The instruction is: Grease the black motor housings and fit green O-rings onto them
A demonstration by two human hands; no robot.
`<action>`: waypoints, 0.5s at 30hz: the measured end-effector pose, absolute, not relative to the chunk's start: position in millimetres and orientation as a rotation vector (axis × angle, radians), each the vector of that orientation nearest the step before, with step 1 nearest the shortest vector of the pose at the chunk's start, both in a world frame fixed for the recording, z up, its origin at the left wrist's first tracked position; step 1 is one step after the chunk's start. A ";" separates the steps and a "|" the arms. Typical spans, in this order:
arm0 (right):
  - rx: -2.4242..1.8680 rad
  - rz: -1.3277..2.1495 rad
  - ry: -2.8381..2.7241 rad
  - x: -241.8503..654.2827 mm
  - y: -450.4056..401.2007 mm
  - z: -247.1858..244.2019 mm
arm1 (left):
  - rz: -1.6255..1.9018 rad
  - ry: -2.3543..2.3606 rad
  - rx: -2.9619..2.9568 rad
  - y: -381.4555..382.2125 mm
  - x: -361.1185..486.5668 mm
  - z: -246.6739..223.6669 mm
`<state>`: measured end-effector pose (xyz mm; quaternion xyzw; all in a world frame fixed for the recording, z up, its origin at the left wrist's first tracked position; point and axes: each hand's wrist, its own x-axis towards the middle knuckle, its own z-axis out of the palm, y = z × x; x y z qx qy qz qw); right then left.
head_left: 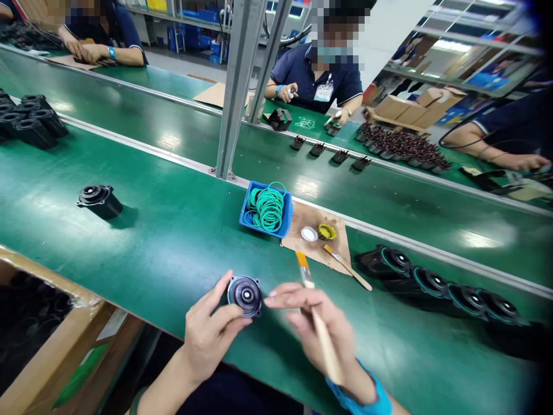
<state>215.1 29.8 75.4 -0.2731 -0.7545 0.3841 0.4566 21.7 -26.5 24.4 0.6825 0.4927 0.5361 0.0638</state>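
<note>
Head view: brush (324,341) in right hand (337,325)

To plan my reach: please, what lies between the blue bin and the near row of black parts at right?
In the head view, cardboard lies there, bearing a white disc, a yellow cup and part of a brush.

No words or numbers can be read here. The badge (324,91) on a dark shirt (294,78) has marks too small to read. The white strip (112,324) on the box (41,376) is too blurry to read.
</note>
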 end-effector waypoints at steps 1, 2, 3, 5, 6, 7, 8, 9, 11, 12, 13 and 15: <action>-0.700 1.095 -1.763 216.2 28.9 83.0 | 1.615 1.519 2.000 -26.8 21.3 24.3; -0.708 1.206 -1.677 217.6 28.0 90.2 | 1.611 1.549 1.952 -26.9 20.9 24.4; -0.715 1.282 -1.616 219.1 27.5 96.6 | 1.596 1.578 1.919 -26.9 20.7 24.9; -0.781 1.338 -1.586 221.8 27.3 105.9 | 1.519 1.629 1.905 -26.5 20.2 26.0; -0.833 1.323 -1.608 222.8 27.6 108.8 | 1.467 1.646 1.909 -26.3 20.0 26.5; -0.887 1.306 -1.641 223.4 28.1 110.7 | 1.416 1.653 1.911 -26.0 19.7 26.8; -0.930 1.296 -1.665 223.8 28.5 111.6 | 1.377 1.647 1.909 -25.8 19.5 26.8; -0.963 1.304 -1.667 223.9 28.7 111.8 | 1.351 1.633 1.903 -25.5 19.3 26.6; -1.020 1.392 -1.621 223.6 28.5 110.8 | 1.328 1.602 1.880 -25.1 19.1 25.6; -1.048 1.458 -1.589 223.2 28.1 110.0 | 1.324 1.594 1.865 -25.0 19.0 25.0; -1.078 1.521 -1.562 222.6 27.7 108.9 | 1.322 1.594 1.850 -25.0 19.0 24.4; -1.129 1.615 -1.538 221.2 27.4 106.9 | 1.323 1.607 1.822 -25.2 19.0 23.5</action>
